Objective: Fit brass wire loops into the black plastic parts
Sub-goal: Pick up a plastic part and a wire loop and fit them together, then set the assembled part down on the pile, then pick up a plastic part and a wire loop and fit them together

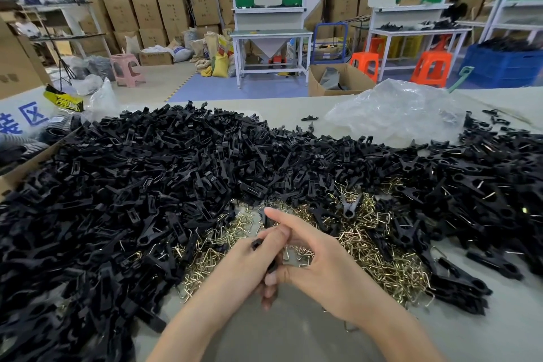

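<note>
Left hand (244, 264) curled round a black plastic part (258, 243). Right hand (323, 267) pinches it too, above the brass wire loops (382, 261) heaped on the desk (293, 332). Can't tell if a loop is held. Best to steady the part and seat the loop ends squarely.

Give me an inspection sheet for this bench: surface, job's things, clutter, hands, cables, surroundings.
Surface: grey table, mostly buried; bare strip nearest the person.
Job's things: black plastic parts heaped across the table; brass wire loops piled in the middle.
Clutter: clear plastic bag at far right; cardboard box at left edge.
Hands: left hand grips one black part; right hand curls round the same part.
Cables: nothing seen.
Surroundings: stacked cartons, white workbench, orange stools, blue crate.
</note>
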Demonstrator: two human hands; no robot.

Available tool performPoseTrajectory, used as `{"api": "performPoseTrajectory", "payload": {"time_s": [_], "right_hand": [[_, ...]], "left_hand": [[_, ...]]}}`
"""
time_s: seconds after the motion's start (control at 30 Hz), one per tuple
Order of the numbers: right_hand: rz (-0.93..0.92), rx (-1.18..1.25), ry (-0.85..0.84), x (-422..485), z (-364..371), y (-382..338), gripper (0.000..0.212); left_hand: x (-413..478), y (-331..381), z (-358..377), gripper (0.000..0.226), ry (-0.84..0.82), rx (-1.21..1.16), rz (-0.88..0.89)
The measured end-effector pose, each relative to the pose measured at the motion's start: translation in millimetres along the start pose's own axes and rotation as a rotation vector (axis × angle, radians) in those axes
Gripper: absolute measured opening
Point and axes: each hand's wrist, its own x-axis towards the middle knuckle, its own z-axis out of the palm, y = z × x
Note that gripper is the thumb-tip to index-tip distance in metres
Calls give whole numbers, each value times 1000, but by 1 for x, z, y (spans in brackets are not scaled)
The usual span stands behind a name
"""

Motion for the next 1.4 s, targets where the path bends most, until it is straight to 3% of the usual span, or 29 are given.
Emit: {"api": "performPoseTrajectory", "payload": {"time_s": [0.17,0.27,0.33,0.4,0.47,0.5,0.63,0.8,0.87,1.0,1.1,1.17,1.23,1.33,1.4], "right_hand": [[-36,-47,-10,-2,-3,3,74],[-23,-147,124,-1,-5,2,73],[-8,-81,260,2,-14,-5,67],[-15,208,527,8,-47,-13,60],[-36,722,814,16,-100,-22,63],[-26,917,876,18,-123,-28,63],[160,1022,788,20,-144,-26,50],[251,645,613,23,-66,-3,36],[253,439,573,22,-38,7,35],[170,120,499,19,-15,22,33],[158,53,430,17,-14,29,36],[138,38,420,17,-14,32,36],[129,42,422,17,-14,36,36],[133,44,433,19,-16,40,37],[138,47,431,19,-17,40,37]], "left_hand": [[1,-1,-1,58,-98,-110,13],[2,-3,-3,68,-152,-223,10],[2,-4,-4,72,-153,-260,4],[2,-5,-2,66,-151,-284,14],[3,-6,-1,63,-155,-289,30],[3,-6,0,63,-148,-288,27],[0,-3,7,60,-72,-274,23],[4,0,17,17,219,-178,80],[13,1,10,13,404,-11,147],[41,10,-33,29,675,757,288],[65,18,-66,59,674,1275,53],[78,22,-81,73,581,1416,-91],[87,24,-88,72,574,1531,-125],[89,24,-86,41,607,1628,21],[85,22,-87,26,596,1555,130]]}}
